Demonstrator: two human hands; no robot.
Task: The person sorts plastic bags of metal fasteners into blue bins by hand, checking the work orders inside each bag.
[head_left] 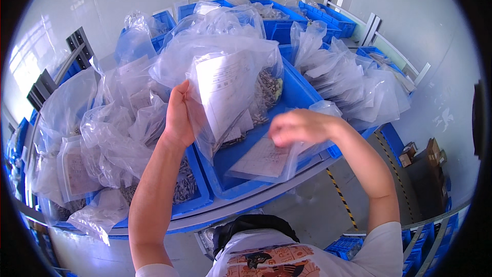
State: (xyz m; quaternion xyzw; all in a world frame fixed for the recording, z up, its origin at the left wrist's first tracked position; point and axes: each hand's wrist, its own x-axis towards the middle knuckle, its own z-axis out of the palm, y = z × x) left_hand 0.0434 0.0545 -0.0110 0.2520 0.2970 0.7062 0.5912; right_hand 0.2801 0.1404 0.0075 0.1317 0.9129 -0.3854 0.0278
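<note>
Two bare forearms rise from the near edge toward blue bins of bagged metal parts.

Left hand [179,115] lifts a clear plastic bag [225,79] above the middle blue bin [302,95], its fingers closed on the bag's left edge; a white paper sheet [225,92] shows inside it, with small grey metal parts [267,88] behind. Right hand [300,125] is blurred over the same bin, fingers curled, and I cannot tell whether it grips anything. Under it lies a flat bag with another white sheet [261,159]. One more blue bin [197,195] sits left, heaped with crumpled clear bags [110,133] and loose grey parts [184,184]. Further bags [348,84] pile to the right, and several blue bins [328,20] stand far off.
</note>
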